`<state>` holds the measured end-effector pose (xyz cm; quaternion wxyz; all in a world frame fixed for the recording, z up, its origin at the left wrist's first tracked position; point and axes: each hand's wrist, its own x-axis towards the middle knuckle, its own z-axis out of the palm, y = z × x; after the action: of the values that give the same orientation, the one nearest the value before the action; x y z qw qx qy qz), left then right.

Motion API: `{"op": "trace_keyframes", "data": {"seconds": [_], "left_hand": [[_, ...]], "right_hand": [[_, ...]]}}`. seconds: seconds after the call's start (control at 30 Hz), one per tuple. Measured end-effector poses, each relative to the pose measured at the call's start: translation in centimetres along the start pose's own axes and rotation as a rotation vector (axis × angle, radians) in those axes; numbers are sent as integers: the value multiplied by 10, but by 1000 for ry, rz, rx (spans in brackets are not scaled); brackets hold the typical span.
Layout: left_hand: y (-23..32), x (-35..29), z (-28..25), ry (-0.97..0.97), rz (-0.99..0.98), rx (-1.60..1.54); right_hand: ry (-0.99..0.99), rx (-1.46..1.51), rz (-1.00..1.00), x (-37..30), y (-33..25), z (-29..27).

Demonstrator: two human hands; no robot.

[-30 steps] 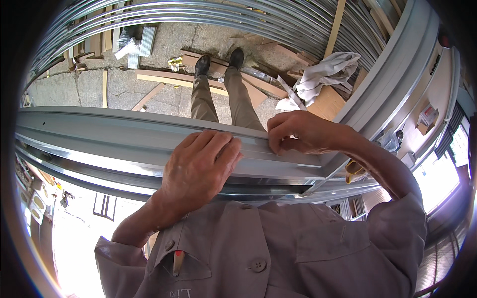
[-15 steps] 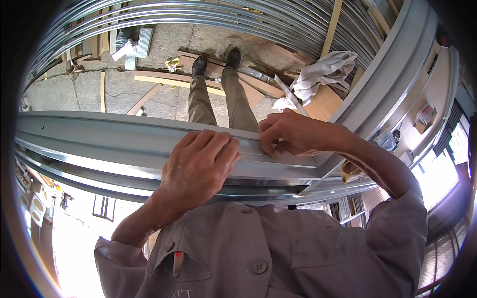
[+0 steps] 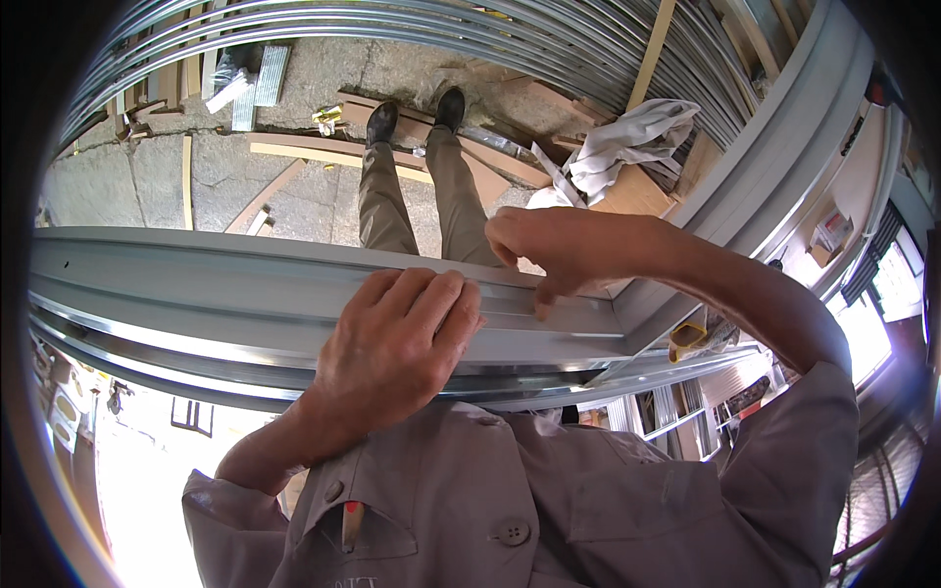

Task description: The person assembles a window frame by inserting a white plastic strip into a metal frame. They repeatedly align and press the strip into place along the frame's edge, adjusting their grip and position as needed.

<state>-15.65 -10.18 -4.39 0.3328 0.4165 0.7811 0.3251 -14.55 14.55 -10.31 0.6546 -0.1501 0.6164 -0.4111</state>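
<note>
A long grey metal frame (image 3: 196,284) runs across in front of me and meets another grey length (image 3: 706,225) in a corner at the right. My left hand (image 3: 397,338) is on the frame, its fingers bent and pressed together; whatever they may hold is hidden under them. To its right, my right hand (image 3: 564,255) bends down over the frame near the corner. Its thumb points down at the frame's face, and a gap shows between the thumb and the fingers. Nothing is visible in that gap.
Beyond the frame, wood strips (image 3: 333,162), a white cloth (image 3: 637,147) and cardboard (image 3: 637,196) lie on the concrete floor (image 3: 108,186). Bundles of metal tubes (image 3: 343,24) line the far side. My shoes (image 3: 382,122) stand among the scraps.
My right hand's thumb and fingers have spread from a pinch. My left hand has shifted only slightly. The whole view has turned a little.
</note>
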Motion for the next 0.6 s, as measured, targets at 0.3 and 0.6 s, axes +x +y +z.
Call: {"op": "trace_keyframes", "data": {"seconds": [0.3,0.6], "left_hand": [[-2,-3,2,35,12,-18],[-2,-9,7,107,20,24]], "right_hand": [[-133,258,124,8,4,-3],[468,134,-240,-45,21,55]]}}
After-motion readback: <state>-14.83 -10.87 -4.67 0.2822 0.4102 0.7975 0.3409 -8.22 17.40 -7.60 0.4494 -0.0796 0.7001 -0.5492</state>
